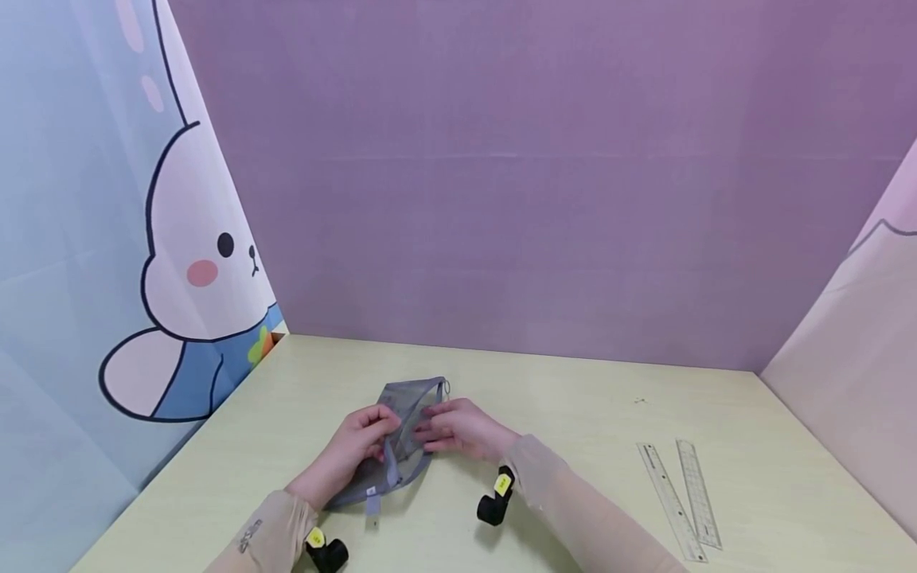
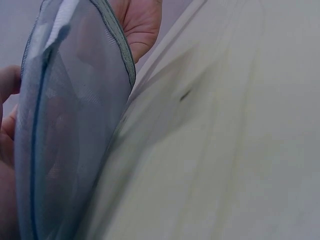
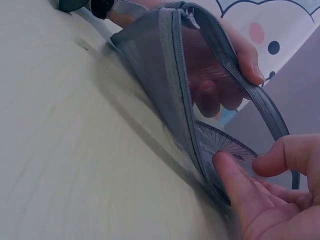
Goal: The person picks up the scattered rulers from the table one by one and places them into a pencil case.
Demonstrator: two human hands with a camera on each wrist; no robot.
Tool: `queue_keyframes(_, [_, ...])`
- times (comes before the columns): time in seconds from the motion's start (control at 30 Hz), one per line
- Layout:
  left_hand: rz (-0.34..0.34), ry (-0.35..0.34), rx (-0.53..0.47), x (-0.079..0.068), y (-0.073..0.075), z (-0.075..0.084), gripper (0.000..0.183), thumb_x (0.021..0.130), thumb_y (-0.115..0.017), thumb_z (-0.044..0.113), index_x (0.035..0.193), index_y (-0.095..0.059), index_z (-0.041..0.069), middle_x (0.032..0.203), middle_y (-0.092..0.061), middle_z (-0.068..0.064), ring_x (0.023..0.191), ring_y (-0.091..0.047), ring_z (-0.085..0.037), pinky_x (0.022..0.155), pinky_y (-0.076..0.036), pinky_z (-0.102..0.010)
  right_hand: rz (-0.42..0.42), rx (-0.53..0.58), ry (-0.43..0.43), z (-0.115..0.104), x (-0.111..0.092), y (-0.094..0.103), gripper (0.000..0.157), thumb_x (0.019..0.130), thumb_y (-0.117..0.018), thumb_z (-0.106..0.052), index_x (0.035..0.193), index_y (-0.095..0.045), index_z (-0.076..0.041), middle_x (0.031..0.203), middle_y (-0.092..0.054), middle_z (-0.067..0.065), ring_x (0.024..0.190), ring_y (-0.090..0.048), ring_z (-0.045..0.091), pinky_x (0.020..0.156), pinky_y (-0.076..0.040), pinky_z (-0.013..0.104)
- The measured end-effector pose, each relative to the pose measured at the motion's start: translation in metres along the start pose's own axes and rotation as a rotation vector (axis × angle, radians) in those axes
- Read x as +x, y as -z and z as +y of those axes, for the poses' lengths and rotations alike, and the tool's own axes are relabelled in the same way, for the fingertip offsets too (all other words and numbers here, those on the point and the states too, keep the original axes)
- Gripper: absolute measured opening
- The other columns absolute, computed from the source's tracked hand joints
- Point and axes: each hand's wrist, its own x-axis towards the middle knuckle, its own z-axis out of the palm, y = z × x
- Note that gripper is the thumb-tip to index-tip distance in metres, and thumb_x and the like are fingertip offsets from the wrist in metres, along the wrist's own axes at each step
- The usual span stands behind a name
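ok so there's a gray mesh zip pouch (image 1: 411, 447) on the pale table (image 1: 544, 398), a bit left of the middle in the head view. it's propped up on its lower edge, mouth open toward the right hand. left hand (image 1: 358, 438) has a pinch grip on the rim, thumb on one side of it, and in the right wrist view u can see its other fingertips thru the mesh.

right hand (image 1: 462, 430) is at the opening w/ fingers reaching in, thumb & index apart, so no closed grip afaict. inside the pouch, right by those fingertips, is a clear curved piece w/ lines fanning out (image 3: 225, 142), looks like a protractor tbh. can't tell if the fingers touch it or are just beside it.

zipper (image 3: 181, 75) runs down the edge of the mouth, & a pale tag (image 1: 372, 503) hangs off the near side of the pouch.

other stuff: two clear rulers (image 1: 672, 501) (image 1: 698, 495) over on the right side of the table, near ends together, far ends spread, well apart from the hands. small dark squiggle (image 1: 640, 400) behind them, too tiny to id. purple backdrop (image 1: 501, 175) at the back, cartoon bunny (image 1: 204, 239) on the left one.
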Motion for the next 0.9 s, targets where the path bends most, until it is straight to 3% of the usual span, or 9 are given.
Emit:
queue_keyframes(0.77, [0.003, 0.014, 0.001, 0.000, 0.000, 0.000, 0.011, 0.093, -0.064, 0.016, 0.091, -0.062, 0.005, 0.080, -0.054, 0.000, 0.060, -0.048, -0.010, 0.056, -0.047, -0.024, 0.060, -0.120, 0.028, 0.004, 0.007, -0.016, 0.052, 0.083, -0.058, 0.007, 0.132, -0.044, 0.016, 0.101, -0.068, 0.024, 0.093, -0.068, 0.032, 0.078, -0.056, 0.040])
queue_keyframes(0.9, [-0.004, 0.017, 0.003, 0.000, 0.000, 0.000, 0.013, 0.093, -0.065, 0.017, 0.092, -0.061, 0.004, 0.080, -0.053, 0.000, 0.061, -0.048, -0.011, 0.056, -0.047, -0.024, 0.063, -0.148, 0.035, 0.004, 0.007, -0.017, 0.050, 0.083, -0.058, 0.008, 0.131, -0.045, 0.016, 0.096, -0.068, 0.024, 0.084, -0.068, 0.030, 0.075, -0.056, 0.040])
